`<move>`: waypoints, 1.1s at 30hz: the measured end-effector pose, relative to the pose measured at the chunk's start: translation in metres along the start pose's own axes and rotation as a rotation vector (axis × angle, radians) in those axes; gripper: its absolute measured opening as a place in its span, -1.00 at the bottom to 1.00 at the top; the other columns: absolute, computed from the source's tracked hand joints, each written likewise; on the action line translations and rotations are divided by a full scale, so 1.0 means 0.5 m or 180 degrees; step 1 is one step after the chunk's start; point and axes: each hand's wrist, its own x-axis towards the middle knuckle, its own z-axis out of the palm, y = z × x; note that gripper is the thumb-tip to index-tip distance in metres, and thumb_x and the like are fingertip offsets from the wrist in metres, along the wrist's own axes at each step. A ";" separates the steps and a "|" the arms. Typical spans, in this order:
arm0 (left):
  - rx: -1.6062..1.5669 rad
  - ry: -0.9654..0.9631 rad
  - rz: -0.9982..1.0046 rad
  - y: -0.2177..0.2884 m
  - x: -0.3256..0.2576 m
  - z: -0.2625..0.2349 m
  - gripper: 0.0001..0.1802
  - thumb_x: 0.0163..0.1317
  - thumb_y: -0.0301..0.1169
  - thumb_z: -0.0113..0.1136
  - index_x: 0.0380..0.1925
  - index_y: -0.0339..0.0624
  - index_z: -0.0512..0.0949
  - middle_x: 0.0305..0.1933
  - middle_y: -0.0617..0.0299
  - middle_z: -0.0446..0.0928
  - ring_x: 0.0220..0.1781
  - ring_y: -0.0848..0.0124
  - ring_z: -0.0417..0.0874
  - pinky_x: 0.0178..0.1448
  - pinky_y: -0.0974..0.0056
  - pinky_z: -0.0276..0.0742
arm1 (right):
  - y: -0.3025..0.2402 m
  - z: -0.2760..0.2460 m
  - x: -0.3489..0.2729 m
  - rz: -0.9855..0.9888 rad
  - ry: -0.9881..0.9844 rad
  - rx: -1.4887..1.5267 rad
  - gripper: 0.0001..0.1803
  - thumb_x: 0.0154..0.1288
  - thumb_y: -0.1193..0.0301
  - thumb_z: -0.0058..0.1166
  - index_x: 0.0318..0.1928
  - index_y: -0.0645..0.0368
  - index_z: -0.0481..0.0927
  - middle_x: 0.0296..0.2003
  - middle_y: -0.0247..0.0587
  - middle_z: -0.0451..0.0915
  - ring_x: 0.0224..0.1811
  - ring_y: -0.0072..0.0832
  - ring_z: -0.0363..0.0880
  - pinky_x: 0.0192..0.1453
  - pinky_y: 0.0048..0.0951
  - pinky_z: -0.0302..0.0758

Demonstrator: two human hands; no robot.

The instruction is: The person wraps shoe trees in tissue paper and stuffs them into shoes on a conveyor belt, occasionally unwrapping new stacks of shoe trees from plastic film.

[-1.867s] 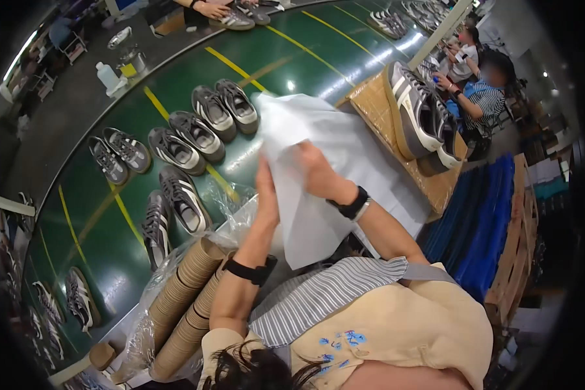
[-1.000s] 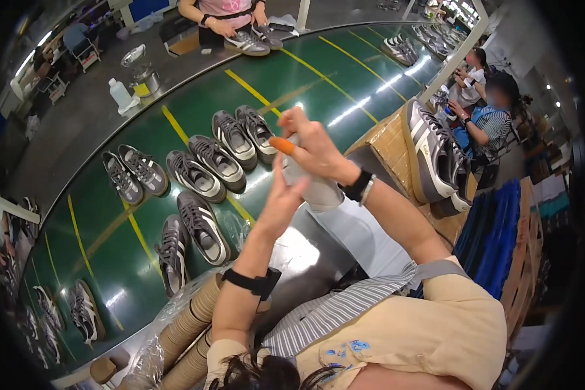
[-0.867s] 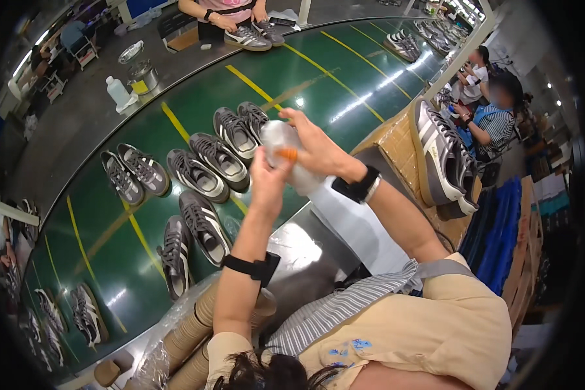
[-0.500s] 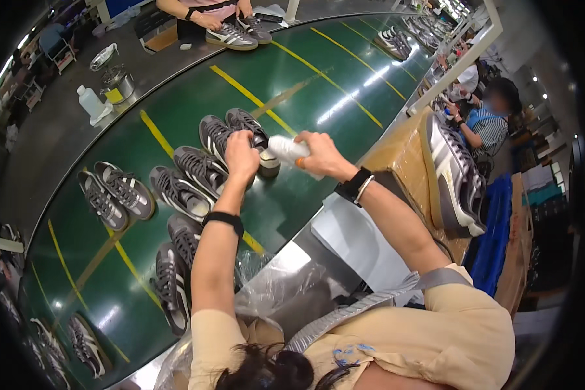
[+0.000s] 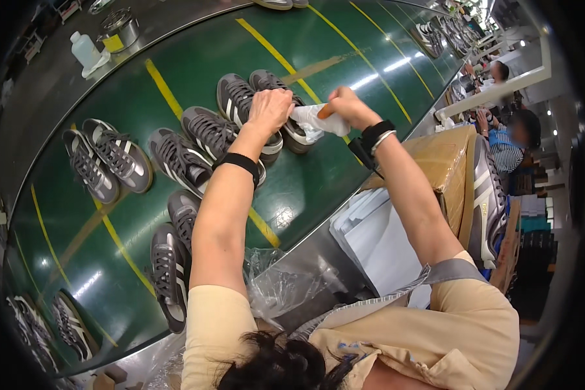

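A pair of grey sneakers with white stripes stands on the green conveyor belt in front of me. My left hand (image 5: pixel 271 110) bends over the right-hand sneaker (image 5: pixel 262 79), its fingers curled onto the collar or tongue; the exact grip is partly hidden. My right hand (image 5: pixel 350 109) is closed on a crumpled white cloth or paper (image 5: pixel 318 119), whose end lies against the heel of the same sneaker. An orange piece (image 5: pixel 325 112) shows beside my fingers; I cannot tell what it is. The left-hand sneaker (image 5: pixel 231 91) stands alongside, partly under my left wrist.
More sneakers (image 5: pixel 164 151) stand on the belt (image 5: pixel 305 214) to the left and nearer me. A cardboard box (image 5: pixel 445 153) bearing another sneaker (image 5: pixel 486 201) stands right, beside white paper sheets (image 5: pixel 377 234). A bottle (image 5: pixel 83 49) and metal pot (image 5: pixel 119 27) sit beyond the belt.
The view has shifted. My right hand has brought the white wad down against the sneaker's heel, and my left hand has turned over the collar. The co-worker's hands across the belt have left view.
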 end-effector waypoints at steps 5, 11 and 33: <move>-0.0195 0.0601 -0.0270 0.019 -0.109 -0.134 -0.76 0.15 -0.30 0.27 -0.23 -0.14 0.53 -0.24 0.08 0.58 -0.15 0.04 0.62 -0.11 0.04 0.55 | -0.036 0.171 -0.004 -0.0540 0.0696 -0.1903 -0.32 -0.08 0.35 0.20 0.09 0.37 0.32 -0.14 0.35 0.59 0.01 0.13 0.57 0.14 -0.04 0.50; -0.0542 0.0703 -0.2002 -0.012 -0.547 -0.387 -0.87 0.14 -0.47 0.28 -0.37 -0.29 0.54 -0.53 0.16 0.54 -0.51 0.48 0.51 -0.36 0.34 0.45 | 0.039 0.060 0.016 -0.1703 -0.0882 -0.1977 -0.34 0.15 0.20 0.22 0.10 0.27 0.20 -0.07 0.38 0.51 0.03 0.16 0.53 0.10 -0.05 0.48; -0.0001 -0.0918 -0.3515 0.149 -0.807 -0.343 0.06 -0.10 -0.62 0.19 0.43 0.17 -0.06 -0.33 -0.28 0.59 -0.23 -0.28 0.60 -0.07 -0.17 0.48 | 0.048 0.129 0.137 -0.1824 0.0359 -0.3162 -0.37 0.05 0.13 0.33 0.00 0.17 0.31 -0.28 -0.01 0.67 -0.23 -0.02 0.67 -0.19 -0.05 0.58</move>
